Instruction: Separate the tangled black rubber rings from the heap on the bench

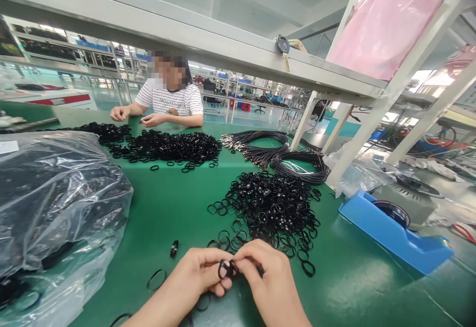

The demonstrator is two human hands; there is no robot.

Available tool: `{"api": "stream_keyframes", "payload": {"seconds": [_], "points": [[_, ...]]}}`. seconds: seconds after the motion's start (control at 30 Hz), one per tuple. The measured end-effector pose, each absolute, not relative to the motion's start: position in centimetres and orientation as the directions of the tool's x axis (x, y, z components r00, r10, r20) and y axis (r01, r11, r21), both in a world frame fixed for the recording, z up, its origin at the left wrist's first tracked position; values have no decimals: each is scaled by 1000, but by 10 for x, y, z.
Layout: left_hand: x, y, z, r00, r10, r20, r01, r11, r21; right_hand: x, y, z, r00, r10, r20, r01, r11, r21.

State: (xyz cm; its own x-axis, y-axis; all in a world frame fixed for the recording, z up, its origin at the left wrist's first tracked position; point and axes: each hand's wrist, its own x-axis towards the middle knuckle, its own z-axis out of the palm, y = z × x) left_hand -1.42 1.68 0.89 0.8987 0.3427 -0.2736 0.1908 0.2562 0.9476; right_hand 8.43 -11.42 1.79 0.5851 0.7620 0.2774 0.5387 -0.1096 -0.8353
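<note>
Two hands at 6 o'clock, low over the table point(178, 203). Left hand point(193, 272) and right hand point(266, 280) meeting fingertip to fingertip, fingers of both pinched on one small black ring point(224, 268) held between them, just above the green surface. Possibly a second small piece in the same pinch; cannot tell.

Two big ring piles: near pile point(271, 203) at 12 o'clock from the hands, far pile point(167, 146) at 11 o'clock. Loose rings too many to count; a few singles lying at 9 o'clock of the hands, one standing on edge point(174, 248).

One clear bag point(55, 208) at 9 o'clock, dark contents inside. One blue tape holder point(394, 233) at 3 o'clock. Cable bundles point(282, 156) at 1 o'clock, behind the near pile. One key point(283, 48) hanging off the shelf point(186, 34) overhead. One pink bag point(383, 25) up at 2 o'clock.

One co-worker in a striped shirt point(174, 100) across the table at 11 o'clock, both hands resting by the far pile.
</note>
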Motion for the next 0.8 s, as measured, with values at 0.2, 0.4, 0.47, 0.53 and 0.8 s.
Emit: {"api": "stream_keyframes", "payload": {"seconds": [0.2,0.4,0.47,0.53,0.8], "points": [[-13,22,-3,903,350,-248,183,208,961,94,-122,14,645,715,269,590,-243,-770],[-11,19,-3,915,343,-212,145,209,967,85,-118,16,499,794,347,696,-128,-707],[-12,20,3,902,367,-227,150,225,963,89,-118,17,609,735,299,610,-193,-768],[-13,21,7,887,389,-248,163,238,958,98,-121,16,705,659,261,533,-250,-808],[-11,20,10,868,409,-282,238,157,959,107,-126,8,608,665,434,766,-348,-540]]}}
